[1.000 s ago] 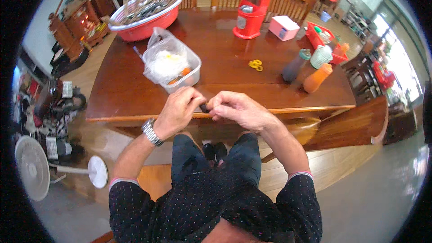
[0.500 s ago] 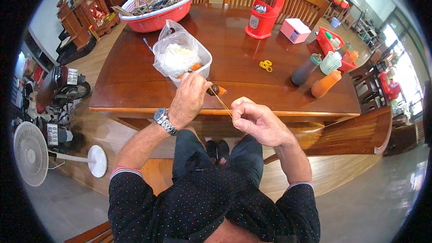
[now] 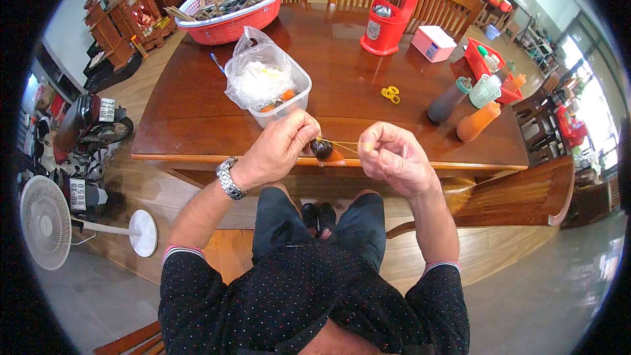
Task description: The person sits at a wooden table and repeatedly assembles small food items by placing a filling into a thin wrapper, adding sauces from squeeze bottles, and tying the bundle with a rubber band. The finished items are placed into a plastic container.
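Note:
My left hand, with a metal watch on its wrist, pinches the top of a small clear bag of dark and orange sauce over the table's near edge. A yellow rubber band runs taut from the bag's neck to my right hand, whose thumb and fingers are closed on its other end. Just beyond my left hand is a white plastic tub with orange items inside. A clear plastic bag with white contents rests on the tub. Several loose yellow rubber bands lie farther right.
On the wooden table stand a red basket of chopsticks, a red utensil holder and a pink box. Right of these are a dark sauce bottle, an orange bottle and a red tray. A chair adjoins the right side.
My right hand has moved right and slightly up, so the rubber band now runs nearly level. My left hand has shifted right and down with the sauce bag, which shows more fully.

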Tool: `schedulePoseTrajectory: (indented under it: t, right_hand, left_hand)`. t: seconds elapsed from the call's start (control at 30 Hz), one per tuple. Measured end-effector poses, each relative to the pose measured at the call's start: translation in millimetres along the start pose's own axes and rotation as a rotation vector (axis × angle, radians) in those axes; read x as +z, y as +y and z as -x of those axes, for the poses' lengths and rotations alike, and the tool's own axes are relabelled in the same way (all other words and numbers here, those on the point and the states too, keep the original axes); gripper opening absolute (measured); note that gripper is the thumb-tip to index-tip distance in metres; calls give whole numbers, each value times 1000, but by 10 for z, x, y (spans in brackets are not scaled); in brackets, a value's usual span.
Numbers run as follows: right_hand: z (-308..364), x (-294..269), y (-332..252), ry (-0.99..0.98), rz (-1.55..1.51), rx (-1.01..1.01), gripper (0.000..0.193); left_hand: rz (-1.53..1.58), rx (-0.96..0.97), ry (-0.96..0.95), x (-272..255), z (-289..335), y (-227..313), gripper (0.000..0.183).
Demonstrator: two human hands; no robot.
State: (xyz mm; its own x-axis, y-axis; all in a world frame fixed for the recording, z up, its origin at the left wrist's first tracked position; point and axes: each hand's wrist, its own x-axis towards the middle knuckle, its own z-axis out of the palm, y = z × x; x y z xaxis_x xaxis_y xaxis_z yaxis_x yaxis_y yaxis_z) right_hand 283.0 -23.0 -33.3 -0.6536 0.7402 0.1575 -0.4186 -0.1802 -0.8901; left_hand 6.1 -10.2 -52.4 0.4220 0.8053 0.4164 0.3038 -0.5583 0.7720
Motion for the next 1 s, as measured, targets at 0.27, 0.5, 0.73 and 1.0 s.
schedulePoseTrajectory:
  t: [0.27, 0.5, 0.73, 1.0]
  right_hand:
    - [-226, -91, 414, -20, 359, -79, 90]
    - [-238, 45, 637, 231, 272, -179, 77]
    - [-205, 73, 508, 226, 218, -181, 76]
    - [-47, -125, 439, 62, 98, 30, 79]
  left_hand:
    - [628, -323, 15, 180, -62, 27, 22]
    - [949, -372, 198, 402, -35, 76, 21]
    - [1248, -416, -66, 429, 54, 120, 43]
    - [935, -347, 114, 462, 87, 96, 27]
